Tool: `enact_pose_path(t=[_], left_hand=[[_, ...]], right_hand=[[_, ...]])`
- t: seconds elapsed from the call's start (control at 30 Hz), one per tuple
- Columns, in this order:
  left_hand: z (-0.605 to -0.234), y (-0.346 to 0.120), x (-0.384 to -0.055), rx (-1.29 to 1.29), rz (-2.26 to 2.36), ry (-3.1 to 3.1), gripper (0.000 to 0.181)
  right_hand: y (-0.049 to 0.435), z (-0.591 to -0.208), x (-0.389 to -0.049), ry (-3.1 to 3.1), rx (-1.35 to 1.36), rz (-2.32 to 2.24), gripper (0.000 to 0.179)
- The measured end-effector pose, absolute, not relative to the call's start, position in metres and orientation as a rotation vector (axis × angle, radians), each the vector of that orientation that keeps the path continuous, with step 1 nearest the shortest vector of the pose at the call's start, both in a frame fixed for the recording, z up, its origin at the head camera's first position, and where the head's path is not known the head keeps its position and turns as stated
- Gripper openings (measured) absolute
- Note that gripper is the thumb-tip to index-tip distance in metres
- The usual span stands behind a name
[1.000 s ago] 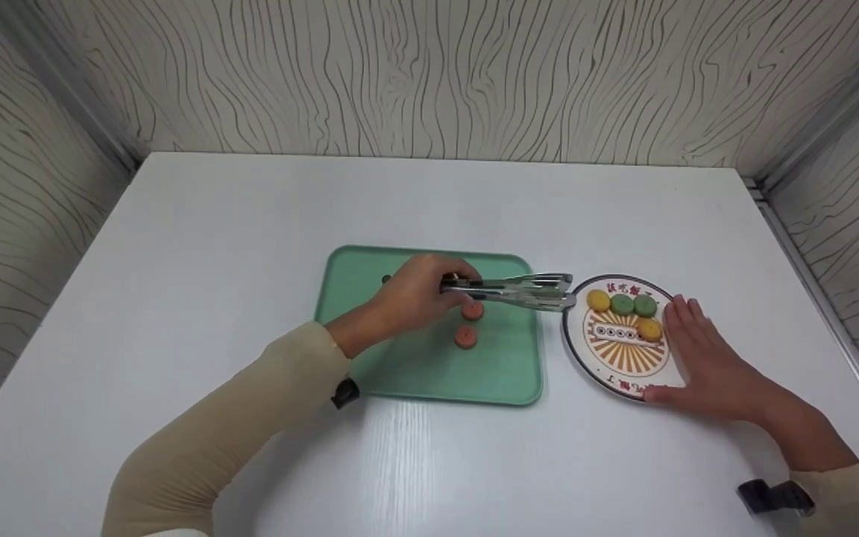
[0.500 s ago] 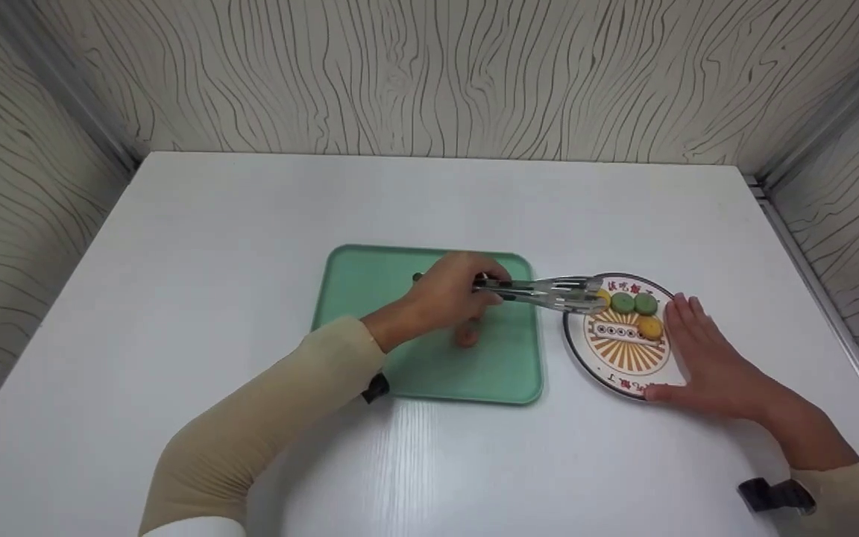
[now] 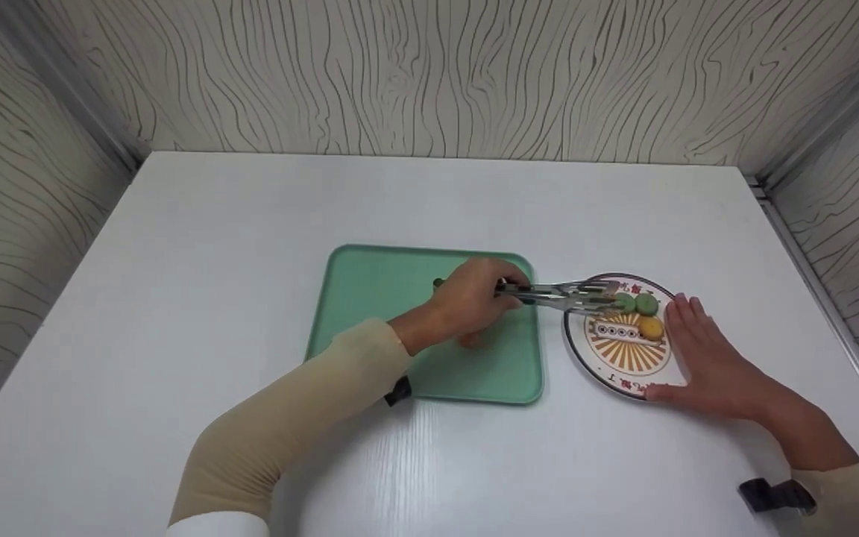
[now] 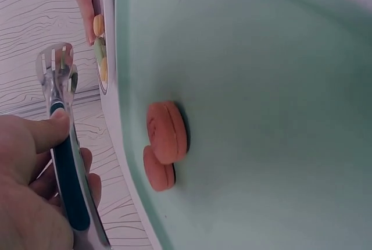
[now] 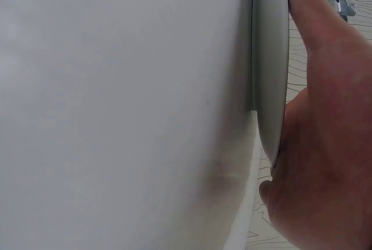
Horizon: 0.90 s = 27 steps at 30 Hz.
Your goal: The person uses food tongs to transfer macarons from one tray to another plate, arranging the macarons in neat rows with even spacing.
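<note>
Beige sleeve (image 3: 291, 425) nearest; the left hand (image 3: 478, 298) curls its fingers round metal tongs (image 3: 552, 296). Two pink macarons (image 4: 167, 132) sit on the green tray (image 3: 373, 287). Tong tips hang over the plate (image 3: 584, 358); their load is unclear. Right hand (image 3: 713, 373), thumb spread, fingers straight, lies at the rim. Risk: low tips could knock the green macarons (image 3: 647, 304); a slack squeeze could drop any load. White surface (image 3: 213, 246); wood-grain-patterned wall (image 3: 400, 74) behind.

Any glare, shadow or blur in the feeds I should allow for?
Head: a pale glare streak on the glossy white table, shadow beneath the tan left sleeve, glints on the silver metal tongs. Left wrist: a pinkish cast, dark shadows beside the round coral-red macarons. Right wrist: the table looks soft, with broad shadow beside the round white plate.
</note>
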<state>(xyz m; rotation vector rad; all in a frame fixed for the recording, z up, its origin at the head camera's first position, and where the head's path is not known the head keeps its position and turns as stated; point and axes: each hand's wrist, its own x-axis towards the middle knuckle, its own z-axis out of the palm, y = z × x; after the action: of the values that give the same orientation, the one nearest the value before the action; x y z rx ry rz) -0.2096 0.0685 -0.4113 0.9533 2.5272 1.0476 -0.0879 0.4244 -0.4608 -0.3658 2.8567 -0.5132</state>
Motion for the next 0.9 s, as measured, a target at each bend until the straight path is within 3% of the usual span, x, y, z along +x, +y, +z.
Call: enact_pose_path(t=[0.9], left_hand=[[-0.426, 0.113, -0.201, 0.972, 0.906, 2.565, 0.021]], right_hand=[[0.425, -0.46, -0.088, 2.875, -0.391, -0.488, 0.128]])
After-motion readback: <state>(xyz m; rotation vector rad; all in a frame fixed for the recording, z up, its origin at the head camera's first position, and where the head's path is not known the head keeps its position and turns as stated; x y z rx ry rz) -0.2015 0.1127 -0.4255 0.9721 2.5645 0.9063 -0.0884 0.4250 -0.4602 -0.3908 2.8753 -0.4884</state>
